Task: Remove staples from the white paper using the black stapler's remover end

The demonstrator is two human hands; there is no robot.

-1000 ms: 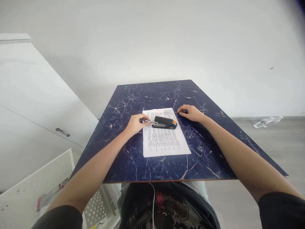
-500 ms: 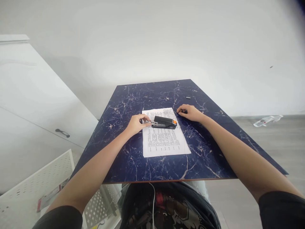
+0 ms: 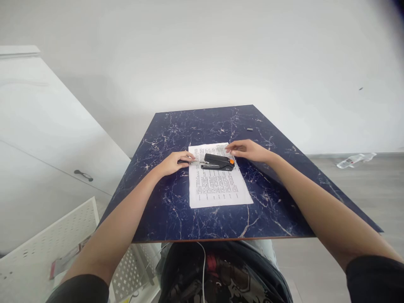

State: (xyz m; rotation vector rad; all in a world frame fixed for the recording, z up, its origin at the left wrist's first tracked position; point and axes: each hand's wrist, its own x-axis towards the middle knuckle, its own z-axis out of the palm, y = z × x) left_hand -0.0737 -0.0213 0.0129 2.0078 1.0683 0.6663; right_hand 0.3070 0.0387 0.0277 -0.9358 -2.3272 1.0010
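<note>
A black stapler (image 3: 217, 163) with an orange patch at its right end lies across printed sheets of paper (image 3: 217, 189). Its metal staple slide (image 3: 199, 163) sticks out to the left. My left hand (image 3: 173, 163) is closed round the dark outer end of that slide, at the left edge of the paper. Above the top right corner of the sheets, my right hand (image 3: 248, 150) has its fingers stretched toward the stapler's orange end, loosely apart. I see nothing held in it, though its palm is hidden.
The sheets lie on a dark blue marbled table (image 3: 170, 130). A small grey block (image 3: 249, 129) sits toward the back right. White perforated baskets (image 3: 78, 219) stand low at the left, beside a white cabinet (image 3: 47, 126). Clear plastic packaging (image 3: 355, 160) is on the floor at right.
My left hand has moved left, and more of the staple slide shows out of the stapler. My right hand has come left over the paper's corner, its fingers less curled.
</note>
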